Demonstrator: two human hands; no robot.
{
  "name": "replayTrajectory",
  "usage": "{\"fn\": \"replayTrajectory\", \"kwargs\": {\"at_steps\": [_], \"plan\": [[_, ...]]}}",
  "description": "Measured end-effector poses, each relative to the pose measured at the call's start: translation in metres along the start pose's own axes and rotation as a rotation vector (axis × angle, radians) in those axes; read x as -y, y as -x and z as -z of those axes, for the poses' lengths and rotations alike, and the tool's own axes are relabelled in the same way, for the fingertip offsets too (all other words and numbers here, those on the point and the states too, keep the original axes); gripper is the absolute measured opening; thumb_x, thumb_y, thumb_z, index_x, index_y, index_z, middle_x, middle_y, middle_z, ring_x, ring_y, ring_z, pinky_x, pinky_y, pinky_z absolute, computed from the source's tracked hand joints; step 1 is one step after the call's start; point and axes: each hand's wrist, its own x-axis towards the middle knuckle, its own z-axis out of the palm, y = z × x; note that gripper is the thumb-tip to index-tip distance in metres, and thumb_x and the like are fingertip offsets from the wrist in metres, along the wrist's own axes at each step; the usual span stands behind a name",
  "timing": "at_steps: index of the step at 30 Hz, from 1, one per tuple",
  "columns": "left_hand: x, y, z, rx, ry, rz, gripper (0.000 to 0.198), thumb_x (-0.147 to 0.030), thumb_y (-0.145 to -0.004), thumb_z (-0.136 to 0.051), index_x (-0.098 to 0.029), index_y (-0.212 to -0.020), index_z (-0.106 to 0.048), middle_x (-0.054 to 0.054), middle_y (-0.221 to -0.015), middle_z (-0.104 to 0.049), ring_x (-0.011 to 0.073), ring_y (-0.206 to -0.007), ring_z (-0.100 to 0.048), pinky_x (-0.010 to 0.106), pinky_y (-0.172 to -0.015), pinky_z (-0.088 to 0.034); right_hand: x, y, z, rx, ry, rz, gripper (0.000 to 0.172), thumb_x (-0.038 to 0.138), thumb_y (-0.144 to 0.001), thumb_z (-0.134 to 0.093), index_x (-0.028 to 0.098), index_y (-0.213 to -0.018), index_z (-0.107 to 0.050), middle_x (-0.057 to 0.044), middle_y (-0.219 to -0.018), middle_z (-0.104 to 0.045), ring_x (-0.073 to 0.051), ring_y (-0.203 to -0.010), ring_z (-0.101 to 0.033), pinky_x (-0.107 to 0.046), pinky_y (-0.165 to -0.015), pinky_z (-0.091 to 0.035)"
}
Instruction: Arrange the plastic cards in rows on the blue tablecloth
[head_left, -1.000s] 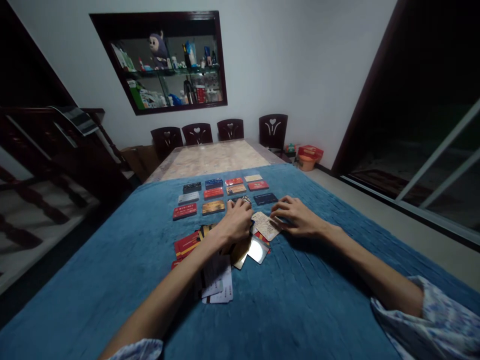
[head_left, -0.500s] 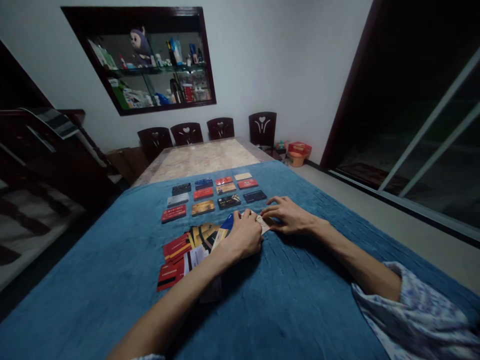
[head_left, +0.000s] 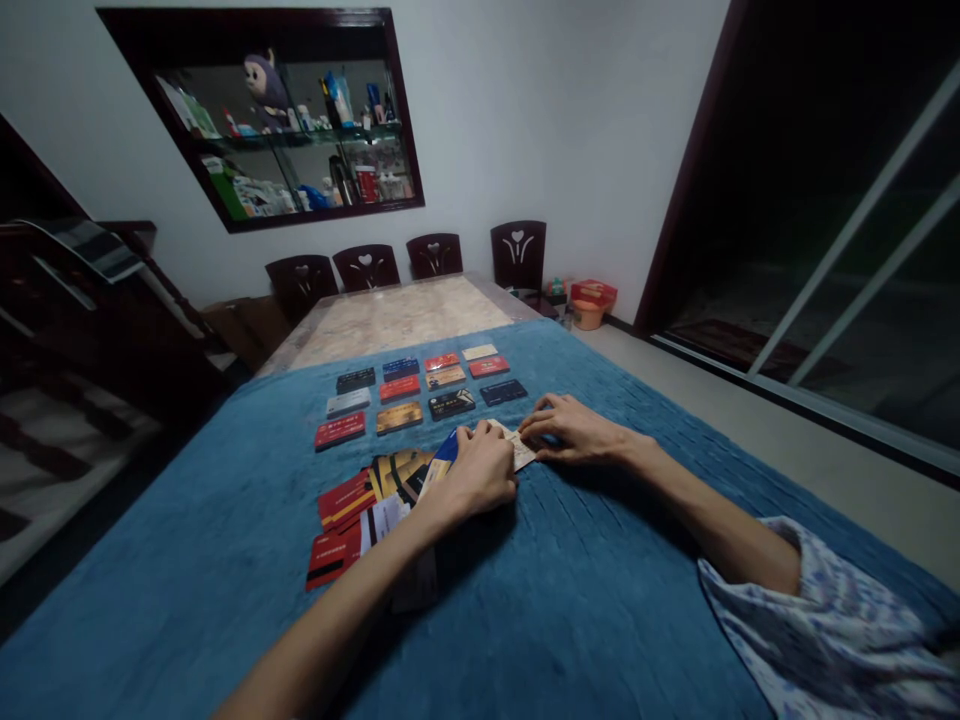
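Fingers bent, my left hand presses down on the right end of a fanned spread of cards, covering part of it. My right hand pinches the right edge of a cream card with thumb and fingers. Between my left wrist and the rows lies a blue-and-cream card. Gold-and-black cards, red cards, a white striped card and a red card with a black stripe overlap to the left. My left forearm hides some of them.
Beyond the hands, small card stacks stand in rows, among them a black one, a navy one and a gold one. A blue cloth covers the near table. Dark chairs stand at the far end.
The view has shifted slightly, moving the whole scene a little left. Both hands stay at the cards, with the right fingers still at the cream card's edge.
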Motion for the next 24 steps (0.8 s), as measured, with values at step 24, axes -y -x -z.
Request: {"fn": "replayTrajectory", "kwargs": {"at_steps": [24], "plan": [[0.013, -0.001, 0.016, -0.032, -0.098, -0.073, 0.018, -0.016, -0.085, -0.052, -0.016, -0.081, -0.069, 0.011, -0.09, -0.072, 0.0265, -0.099, -0.058, 0.039, -0.083, -0.035, -0.007, -0.001, -0.005, -0.199, 0.071, 0.068, 0.022, 0.022, -0.09, -0.057, 0.023, -0.104, -0.073, -0.007, -0.095, -0.074, -0.023, -0.097, -0.057, -0.038, -0.081, -0.041]]}}
